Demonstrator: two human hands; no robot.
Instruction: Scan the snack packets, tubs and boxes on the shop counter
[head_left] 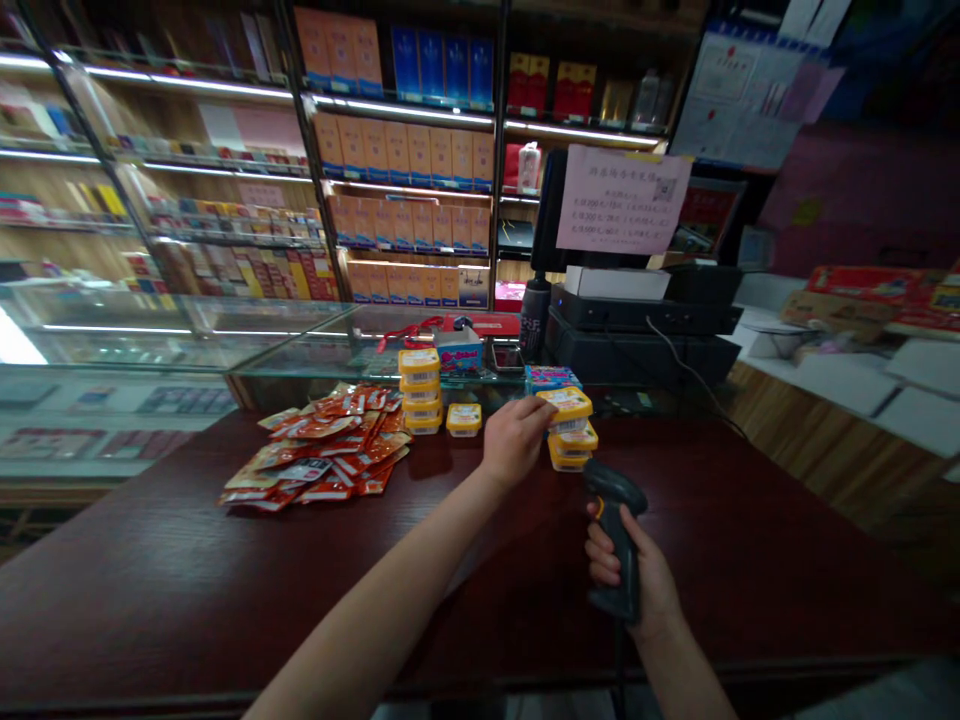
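My left hand [516, 442] is closed on the left side of a yellow-lidded plastic tub [567, 404] at the top of a short stack. Under it sit more of the same tubs [573, 440], a little askew. In my right hand [651, 580] is a dark grey barcode scanner [619, 540], its head pointing up and left towards that stack; a cable hangs from its grip. Left of my left hand, a single tub [464, 420] stands on the brown table, beside a taller stack of tubs [420, 392]. Farther left lies a loose heap of orange snack packets [322, 445].
Behind the tubs are small blue-and-pink boxes [459, 352], a phone [507, 356] and a dark bottle [534, 315]. A monitor with a pink notice [622, 200] stands above dark machines [637, 340] at the back right. Glass counters [150, 340] run along the left.
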